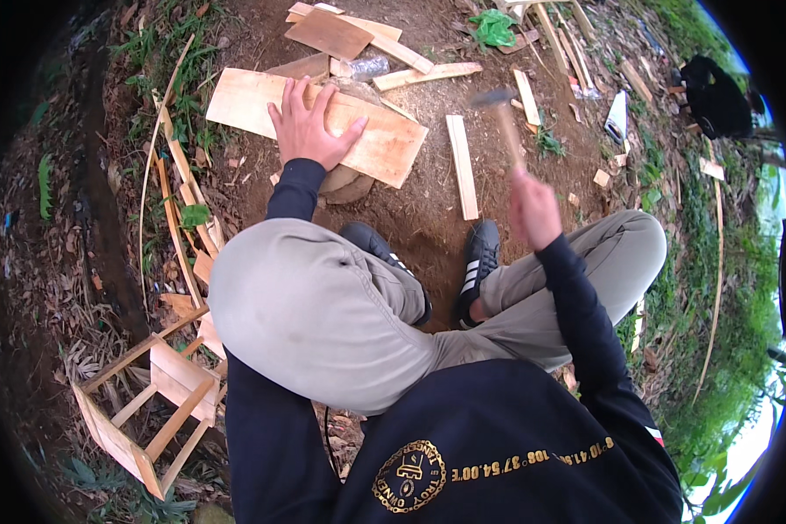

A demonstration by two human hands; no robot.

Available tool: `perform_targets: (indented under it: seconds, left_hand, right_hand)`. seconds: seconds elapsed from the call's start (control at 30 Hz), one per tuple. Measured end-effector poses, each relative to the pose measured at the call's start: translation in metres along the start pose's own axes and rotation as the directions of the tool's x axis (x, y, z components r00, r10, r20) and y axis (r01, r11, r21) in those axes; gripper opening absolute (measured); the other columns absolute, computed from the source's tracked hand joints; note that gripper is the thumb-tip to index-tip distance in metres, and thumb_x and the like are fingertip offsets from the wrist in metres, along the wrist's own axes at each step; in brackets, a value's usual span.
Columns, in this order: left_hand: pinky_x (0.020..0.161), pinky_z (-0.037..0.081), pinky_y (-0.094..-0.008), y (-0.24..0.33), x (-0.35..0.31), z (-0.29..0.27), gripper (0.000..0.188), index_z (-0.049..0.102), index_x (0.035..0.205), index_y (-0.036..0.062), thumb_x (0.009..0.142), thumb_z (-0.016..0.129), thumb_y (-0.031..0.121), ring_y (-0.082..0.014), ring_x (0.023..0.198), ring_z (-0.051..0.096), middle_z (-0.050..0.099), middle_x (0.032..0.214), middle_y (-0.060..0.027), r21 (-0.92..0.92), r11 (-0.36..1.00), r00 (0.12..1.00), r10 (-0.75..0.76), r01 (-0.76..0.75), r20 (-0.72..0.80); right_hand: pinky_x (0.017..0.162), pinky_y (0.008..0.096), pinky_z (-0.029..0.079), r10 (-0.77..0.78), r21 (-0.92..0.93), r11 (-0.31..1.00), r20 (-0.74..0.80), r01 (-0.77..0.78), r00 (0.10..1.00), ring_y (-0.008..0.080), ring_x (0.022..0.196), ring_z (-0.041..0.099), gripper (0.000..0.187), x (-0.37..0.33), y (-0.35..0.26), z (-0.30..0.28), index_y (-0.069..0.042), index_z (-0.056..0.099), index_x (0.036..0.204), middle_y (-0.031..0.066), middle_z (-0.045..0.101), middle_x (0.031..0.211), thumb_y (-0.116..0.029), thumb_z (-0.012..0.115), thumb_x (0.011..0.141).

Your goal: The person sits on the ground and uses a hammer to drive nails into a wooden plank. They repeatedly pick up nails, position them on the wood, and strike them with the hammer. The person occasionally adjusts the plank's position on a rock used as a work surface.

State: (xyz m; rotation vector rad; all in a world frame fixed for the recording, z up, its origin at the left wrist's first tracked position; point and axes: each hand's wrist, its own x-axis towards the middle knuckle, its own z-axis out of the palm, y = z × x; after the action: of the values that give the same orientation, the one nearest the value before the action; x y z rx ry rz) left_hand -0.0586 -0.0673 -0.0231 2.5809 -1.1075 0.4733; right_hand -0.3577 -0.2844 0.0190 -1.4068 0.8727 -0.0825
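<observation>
My left hand (313,127) lies spread on a light wooden board (386,142), pressing it down with the fingers apart. The board rests at a slant on a round wood stump (348,185), which is mostly hidden below it. In my right hand (534,212) is a hammer (511,140), gripped by its wooden handle and held up to the right of the board. The hammer is slightly blurred, its dark head pointing away from me. A narrow wooden strip (462,166) lies on the soil between the board and the hammer.
Past the board lie several wooden offcuts (327,35), a clear plastic bottle (368,67) and a green plastic bag (492,29). A handsaw (617,118) lies at the right. A wooden frame (162,402) stands at the lower left, below long strips (176,218). My shoes (480,262) are on bare soil.
</observation>
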Motion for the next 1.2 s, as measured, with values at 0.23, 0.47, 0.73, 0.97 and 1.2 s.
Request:
perform_targets:
  seconds: [0.23, 0.47, 0.73, 0.97, 1.2]
  left_hand:
    - [0.115, 0.014, -0.0672, 0.000, 0.004, 0.002, 0.071, 0.061, 0.131, 0.0212, 0.075, 0.070, 0.064, -0.0349, 0.146, 0.025, 0.039, 0.149, -0.0148, -0.036, 0.992, 0.991, 0.120, -0.118, 0.061]
    - [0.115, 0.013, -0.0670, 0.004, 0.004, 0.001, 0.071, 0.061, 0.131, 0.0211, 0.075, 0.069, 0.065, -0.0352, 0.146, 0.025, 0.038, 0.149, -0.0153, -0.031, 0.999, 1.000, 0.024, -0.024, 0.007]
    - [0.116, 0.014, -0.0660, 0.012, 0.006, -0.002, 0.072, 0.061, 0.131, 0.0182, 0.076, 0.069, 0.064, -0.0344, 0.147, 0.024, 0.038, 0.149, -0.0148, -0.013, 1.000, 0.999, 0.019, -0.019, 0.042]
    - [0.116, 0.015, -0.0663, 0.017, 0.010, -0.002, 0.072, 0.061, 0.131, 0.0187, 0.076, 0.068, 0.064, -0.0345, 0.147, 0.024, 0.039, 0.149, -0.0147, -0.033, 0.999, 1.000, 0.021, -0.021, 0.011]
    - [0.116, 0.014, -0.0661, 0.016, 0.007, -0.002, 0.070, 0.060, 0.132, 0.0212, 0.077, 0.068, 0.064, -0.0344, 0.147, 0.025, 0.039, 0.148, -0.0148, -0.016, 1.000, 1.000, 0.017, -0.017, 0.022]
  right_hand:
    - [0.064, 0.0434, 0.049, -0.147, -0.616, 0.751, 0.193, 0.237, 0.970, 0.0335, 0.065, 0.063, 0.041, -0.007, 0.072, 0.036, -0.001, 0.067, 0.088, 0.0190, 0.059, 0.062, -0.036, 0.053, 0.102]
    - [0.035, 0.0278, 0.029, -0.039, 0.462, 0.885, -0.041, 0.053, 0.998, 0.0098, 0.038, 0.041, 0.049, 0.011, -0.006, -0.002, -0.014, 0.044, 0.066, -0.0033, 0.040, 0.051, -0.041, 0.042, 0.106]
    - [0.042, 0.0322, 0.037, 0.019, -0.193, 0.981, 0.144, 0.009, 0.989, 0.0129, 0.044, 0.045, 0.050, -0.012, 0.066, 0.044, -0.003, 0.057, 0.078, 0.0026, 0.051, 0.056, -0.044, 0.046, 0.104]
    - [0.040, 0.0348, 0.036, -0.229, -0.073, 0.972, -0.110, 0.222, 0.967, 0.0164, 0.043, 0.047, 0.046, 0.002, 0.052, 0.020, -0.006, 0.048, 0.073, 0.0050, 0.040, 0.051, -0.036, 0.042, 0.107]
    - [0.045, 0.0344, 0.039, -0.172, -0.179, 0.970, -0.008, 0.167, 0.985, 0.0168, 0.046, 0.051, 0.052, -0.002, 0.067, 0.007, -0.002, 0.056, 0.072, 0.0051, 0.051, 0.053, -0.041, 0.048, 0.104]
